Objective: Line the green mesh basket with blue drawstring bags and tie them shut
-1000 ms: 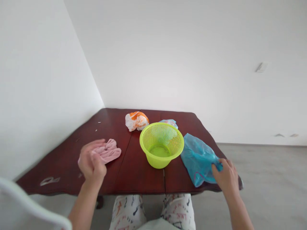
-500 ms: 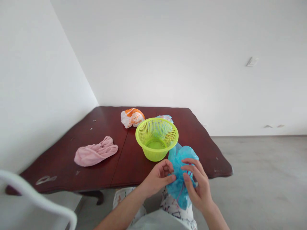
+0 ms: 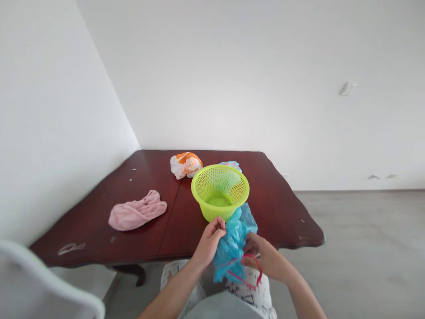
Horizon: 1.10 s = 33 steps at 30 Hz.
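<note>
A crumpled blue plastic bag [image 3: 231,248] hangs between my hands at the table's front edge, partly over my lap. My left hand [image 3: 210,241] is closed, its thumb and fingers pinching the bag's left side. On the other side, my right hand [image 3: 265,257] has its fingers curled against the bag; the fingertips are partly hidden. A red drawstring [image 3: 258,270] loops out from the bag below the right hand. Just behind the bag stands a lime-green plastic basket [image 3: 212,212] with perforated walls, and the bag's upper part lies close to its front right side.
The dark red wooden table [image 3: 189,235] meets the wall at its far edge. A pink cloth [image 3: 136,212] lies at left. Behind the basket are an orange-and-white plastic bag [image 3: 186,165] and a light blue plastic bag [image 3: 232,165]. A white chair back [image 3: 49,281] stands at lower left.
Both hands and the blue bag have shifted slightly left. The right hand has turned and moved lower on the bag, and the red drawstring now hangs out in a loop.
</note>
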{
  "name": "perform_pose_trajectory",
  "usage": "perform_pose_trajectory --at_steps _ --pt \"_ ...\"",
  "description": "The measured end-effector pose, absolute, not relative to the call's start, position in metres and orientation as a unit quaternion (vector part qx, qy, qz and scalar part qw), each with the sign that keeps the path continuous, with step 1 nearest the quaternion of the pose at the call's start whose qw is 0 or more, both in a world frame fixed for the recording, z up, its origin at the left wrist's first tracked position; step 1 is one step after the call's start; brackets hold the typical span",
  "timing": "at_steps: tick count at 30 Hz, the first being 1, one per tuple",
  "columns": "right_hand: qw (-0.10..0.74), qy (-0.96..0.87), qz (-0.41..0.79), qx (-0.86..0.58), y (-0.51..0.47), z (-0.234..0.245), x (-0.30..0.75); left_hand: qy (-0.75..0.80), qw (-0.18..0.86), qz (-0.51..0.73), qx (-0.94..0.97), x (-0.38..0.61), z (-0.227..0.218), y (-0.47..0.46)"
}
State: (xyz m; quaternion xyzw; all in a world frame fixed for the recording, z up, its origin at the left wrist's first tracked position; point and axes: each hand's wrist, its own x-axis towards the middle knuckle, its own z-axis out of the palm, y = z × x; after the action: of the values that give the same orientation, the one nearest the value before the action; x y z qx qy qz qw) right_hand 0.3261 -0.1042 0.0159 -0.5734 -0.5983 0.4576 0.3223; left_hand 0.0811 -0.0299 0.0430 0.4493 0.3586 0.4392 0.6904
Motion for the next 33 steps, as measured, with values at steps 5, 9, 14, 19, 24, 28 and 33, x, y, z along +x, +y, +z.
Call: perform_pose_trajectory --at_steps 5,9,14,19,24,28,33 --pt "0.471 -0.514 0.446 -0.561 -0.077 0.034 0.319 0.357 0.633 0.434 0.533 0.073 0.048 -0.029" --pt "0.444 -0.559 0.417 -0.562 -0.075 0.055 0.321 0.363 0.626 0.443 0.53 0.062 0.046 -0.028" --pt "0.351 -0.694 0.397 -0.487 -0.085 0.05 0.292 0.347 0.679 0.471 0.444 0.059 0.043 -0.027" --pt "0.462 -0.653 0.344 -0.492 -0.08 0.049 0.28 0.331 0.689 0.464 0.447 0.052 0.039 -0.024" --pt "0.441 -0.659 0.397 -0.462 -0.088 0.06 0.281 0.332 0.707 0.473 0.407 0.043 0.037 -0.013" --pt "0.463 -0.645 0.41 -0.449 -0.096 0.039 0.248 0.309 0.727 0.483 0.378 0.044 0.042 -0.014" --pt "0.576 -0.527 0.425 -0.458 -0.085 0.024 0.215 0.187 0.721 0.448 0.494 0.028 0.059 -0.031"
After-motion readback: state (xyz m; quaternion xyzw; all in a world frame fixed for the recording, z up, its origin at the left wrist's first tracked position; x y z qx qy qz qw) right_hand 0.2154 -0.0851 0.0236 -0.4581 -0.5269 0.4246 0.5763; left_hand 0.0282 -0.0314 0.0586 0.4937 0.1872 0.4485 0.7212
